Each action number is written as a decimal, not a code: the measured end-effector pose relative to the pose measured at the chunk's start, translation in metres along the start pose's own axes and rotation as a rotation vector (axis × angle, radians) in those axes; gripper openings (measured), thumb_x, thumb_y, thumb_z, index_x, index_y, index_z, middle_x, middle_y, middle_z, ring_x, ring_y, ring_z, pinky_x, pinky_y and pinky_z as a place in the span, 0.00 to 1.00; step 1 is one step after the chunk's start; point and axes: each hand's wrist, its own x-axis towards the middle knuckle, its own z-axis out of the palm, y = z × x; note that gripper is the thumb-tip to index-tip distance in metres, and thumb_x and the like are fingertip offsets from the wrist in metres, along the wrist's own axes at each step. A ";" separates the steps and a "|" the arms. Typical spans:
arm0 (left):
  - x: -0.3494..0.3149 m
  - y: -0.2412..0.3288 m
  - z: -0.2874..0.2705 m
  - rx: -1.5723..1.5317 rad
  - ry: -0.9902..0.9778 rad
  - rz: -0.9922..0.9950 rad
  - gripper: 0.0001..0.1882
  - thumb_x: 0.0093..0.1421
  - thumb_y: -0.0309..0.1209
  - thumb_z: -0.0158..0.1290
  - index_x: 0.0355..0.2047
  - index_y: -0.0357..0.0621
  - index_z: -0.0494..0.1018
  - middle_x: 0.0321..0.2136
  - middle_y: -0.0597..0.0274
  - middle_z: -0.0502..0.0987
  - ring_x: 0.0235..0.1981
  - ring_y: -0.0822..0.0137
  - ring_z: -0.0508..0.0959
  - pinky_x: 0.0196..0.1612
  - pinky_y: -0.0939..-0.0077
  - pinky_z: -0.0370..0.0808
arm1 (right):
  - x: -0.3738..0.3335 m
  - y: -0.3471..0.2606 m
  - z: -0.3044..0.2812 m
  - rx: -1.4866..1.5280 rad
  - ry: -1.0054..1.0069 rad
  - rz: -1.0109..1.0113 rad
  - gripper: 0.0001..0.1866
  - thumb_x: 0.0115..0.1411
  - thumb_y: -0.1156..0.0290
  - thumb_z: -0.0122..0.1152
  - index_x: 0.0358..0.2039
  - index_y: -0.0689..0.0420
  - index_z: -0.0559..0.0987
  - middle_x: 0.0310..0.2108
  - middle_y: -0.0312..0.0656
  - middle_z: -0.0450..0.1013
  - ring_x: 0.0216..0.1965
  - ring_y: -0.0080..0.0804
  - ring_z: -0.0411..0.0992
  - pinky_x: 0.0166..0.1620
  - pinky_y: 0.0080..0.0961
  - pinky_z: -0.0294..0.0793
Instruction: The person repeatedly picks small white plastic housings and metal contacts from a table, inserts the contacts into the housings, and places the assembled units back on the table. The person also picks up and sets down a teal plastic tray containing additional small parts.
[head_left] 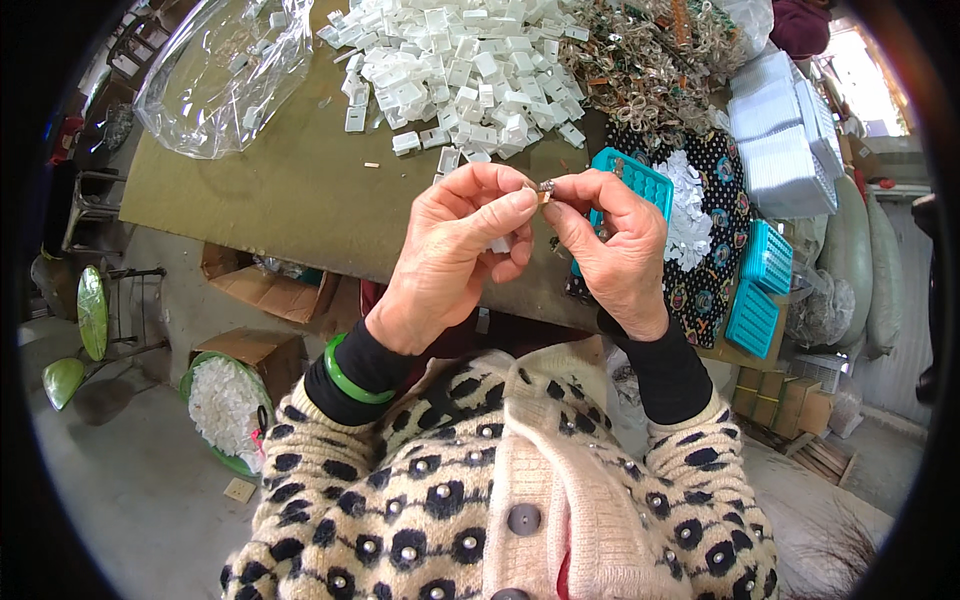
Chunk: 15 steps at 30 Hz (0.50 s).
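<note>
In front of my chest, above the table's near edge, both hands meet at the fingertips. My left hand (450, 250) is closed, its thumb and forefinger pinching one side of a small brown-and-metal part (545, 196). Under those fingers a small white plastic piece (500, 243) shows, tucked in the curled palm. On the other side of the part, my right hand (618, 245) pinches it between thumb and forefinger. The fingers hide most of the part. Just beyond my hands lies a heap of white plastic cases (470, 75). A teal grid tray (640, 185) is partly behind my right hand.
Tangled wired parts (660, 60) are piled at the far right, near white flakes (685, 215) on dotted cloth. White stacked trays (785, 130) and teal trays (752, 318) stand right. A clear bag (225, 80) lies far left. Below are a cardboard box (265, 290) and a filled basin (225, 400).
</note>
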 end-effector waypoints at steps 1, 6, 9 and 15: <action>0.000 -0.001 -0.001 -0.067 -0.027 -0.047 0.06 0.64 0.30 0.55 0.37 0.41 0.72 0.25 0.65 0.72 0.21 0.73 0.71 0.19 0.84 0.63 | 0.000 0.001 -0.001 -0.010 0.007 -0.027 0.05 0.56 0.81 0.64 0.34 0.62 0.79 0.29 0.36 0.76 0.28 0.19 0.72 0.31 0.17 0.70; -0.001 -0.012 -0.009 -0.304 -0.152 -0.144 0.08 0.66 0.35 0.52 0.37 0.43 0.70 0.26 0.64 0.68 0.22 0.69 0.71 0.17 0.83 0.61 | 0.000 0.007 -0.002 0.005 -0.064 -0.143 0.04 0.56 0.85 0.62 0.30 0.62 0.77 0.29 0.36 0.76 0.31 0.23 0.72 0.34 0.19 0.70; -0.006 -0.018 -0.010 -0.371 -0.193 -0.171 0.09 0.66 0.35 0.52 0.38 0.43 0.70 0.24 0.64 0.68 0.21 0.67 0.71 0.17 0.81 0.62 | -0.002 0.011 0.000 0.207 -0.071 -0.104 0.05 0.53 0.84 0.62 0.30 0.62 0.77 0.27 0.35 0.75 0.25 0.18 0.70 0.27 0.15 0.67; -0.009 -0.016 -0.006 -0.241 -0.265 -0.144 0.09 0.64 0.34 0.56 0.33 0.44 0.69 0.21 0.63 0.68 0.15 0.70 0.66 0.17 0.77 0.62 | -0.012 0.008 -0.004 0.613 -0.117 0.259 0.03 0.55 0.83 0.57 0.29 0.61 0.75 0.28 0.30 0.72 0.27 0.12 0.66 0.29 0.13 0.65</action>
